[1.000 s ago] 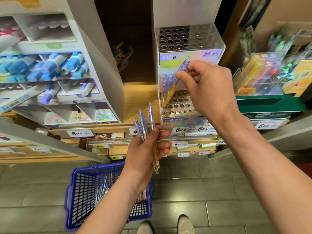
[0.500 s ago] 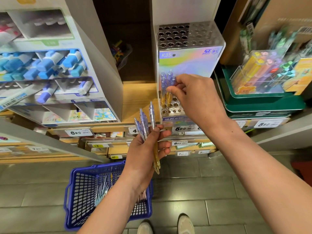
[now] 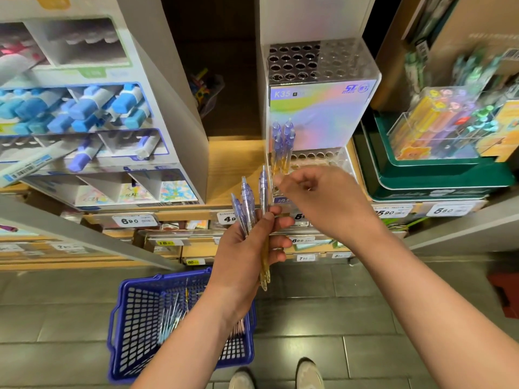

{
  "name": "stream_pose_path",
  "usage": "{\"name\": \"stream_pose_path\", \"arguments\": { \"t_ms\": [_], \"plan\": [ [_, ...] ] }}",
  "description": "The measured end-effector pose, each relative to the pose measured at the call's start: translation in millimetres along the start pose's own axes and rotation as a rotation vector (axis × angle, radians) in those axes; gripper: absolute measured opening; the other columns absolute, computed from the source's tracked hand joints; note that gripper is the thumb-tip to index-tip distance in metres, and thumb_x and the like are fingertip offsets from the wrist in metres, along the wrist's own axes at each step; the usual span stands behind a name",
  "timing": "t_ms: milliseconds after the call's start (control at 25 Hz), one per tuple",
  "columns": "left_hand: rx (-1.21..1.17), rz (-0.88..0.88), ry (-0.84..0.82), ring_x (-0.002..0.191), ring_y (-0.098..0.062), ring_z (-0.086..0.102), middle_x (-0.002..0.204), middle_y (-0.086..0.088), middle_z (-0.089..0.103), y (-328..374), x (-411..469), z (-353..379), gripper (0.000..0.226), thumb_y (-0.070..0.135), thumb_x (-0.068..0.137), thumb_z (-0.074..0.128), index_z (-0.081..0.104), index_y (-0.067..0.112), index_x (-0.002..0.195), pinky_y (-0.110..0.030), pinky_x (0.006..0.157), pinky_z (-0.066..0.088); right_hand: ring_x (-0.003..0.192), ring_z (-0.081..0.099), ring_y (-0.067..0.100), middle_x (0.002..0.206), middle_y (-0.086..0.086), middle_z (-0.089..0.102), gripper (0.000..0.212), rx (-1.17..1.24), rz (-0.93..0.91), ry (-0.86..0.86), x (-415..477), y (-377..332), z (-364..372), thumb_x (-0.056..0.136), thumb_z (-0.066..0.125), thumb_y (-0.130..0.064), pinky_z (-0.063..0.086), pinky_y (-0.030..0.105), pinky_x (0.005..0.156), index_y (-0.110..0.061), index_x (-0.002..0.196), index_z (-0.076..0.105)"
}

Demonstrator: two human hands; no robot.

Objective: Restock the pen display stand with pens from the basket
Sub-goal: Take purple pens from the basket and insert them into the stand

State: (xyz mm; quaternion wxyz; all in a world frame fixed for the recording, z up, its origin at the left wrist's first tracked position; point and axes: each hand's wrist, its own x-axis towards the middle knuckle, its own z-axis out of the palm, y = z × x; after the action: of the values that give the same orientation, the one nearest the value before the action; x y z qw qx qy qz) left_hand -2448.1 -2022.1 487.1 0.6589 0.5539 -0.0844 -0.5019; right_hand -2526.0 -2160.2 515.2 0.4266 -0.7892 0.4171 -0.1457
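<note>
The clear two-tier pen display stand has rows of holes on top and on its lower step. Several purple-and-yellow pens stand in the lower step's left holes. My left hand grips a bunch of the same pens, tips down, in front of the shelf edge. My right hand holds nothing; its fingers are loosely curled just right of the bunch's tallest pen, below the standing pens. The blue basket sits on the floor under my left arm, with more pens inside.
A white display of blue-capped items stands to the left of the stand. On the right, a green tray carries a clear box of colourful stationery. Price tags line the shelf edge. My shoes are on the tiled floor.
My right hand set its pen into the lower step beside the others, let go, and dropped down towards the bunch in my left hand. The left hand barely moved.
</note>
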Motion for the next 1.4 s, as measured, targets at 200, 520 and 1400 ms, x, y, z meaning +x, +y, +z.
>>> {"name": "stream_pose_path", "arguments": {
  "t_ms": [200, 520, 1400],
  "plan": [
    [0.082, 0.048, -0.042, 0.071, -0.016, 0.068, 0.102, -0.01, 0.077, -2, 0, -2, 0.031, 0.032, 0.089, 0.064, 0.073, 0.011, 0.11, -0.023, 0.058, 0.054, 0.068, 0.074, 0.006, 0.078, -0.017, 0.075, 0.011, 0.315, 0.121, -0.185, -16, -4, 3, 0.083, 0.08, -0.04, 0.056, 0.023, 0.068, -0.031, 0.085, 0.075],
    [-0.043, 0.017, -0.061, 0.066, -0.015, 0.066, 0.103, -0.014, 0.076, -3, 3, -1, 0.036, 0.03, 0.095, 0.059, 0.069, 0.006, 0.119, -0.024, 0.055, 0.053, 0.078, 0.068, 0.005, 0.087, -0.008, 0.076, 0.021, 0.503, 0.149, -0.339, -14, -1, -3, 0.104, 0.053, -0.025, 0.055, 0.019, 0.08, -0.025, 0.11, 0.074],
    [-0.069, -0.001, -0.026, 0.042, -0.01, 0.033, 0.071, -0.004, 0.063, -2, 4, -7, 0.026, 0.028, 0.098, 0.054, 0.078, 0.024, 0.088, -0.022, 0.042, 0.024, 0.071, 0.072, 0.003, 0.074, -0.015, 0.075, 0.011, 0.159, -0.308, 0.345, 11, -14, -11, 0.09, 0.074, -0.019, 0.061, 0.027, 0.07, -0.026, 0.097, 0.079]
  ]
}}
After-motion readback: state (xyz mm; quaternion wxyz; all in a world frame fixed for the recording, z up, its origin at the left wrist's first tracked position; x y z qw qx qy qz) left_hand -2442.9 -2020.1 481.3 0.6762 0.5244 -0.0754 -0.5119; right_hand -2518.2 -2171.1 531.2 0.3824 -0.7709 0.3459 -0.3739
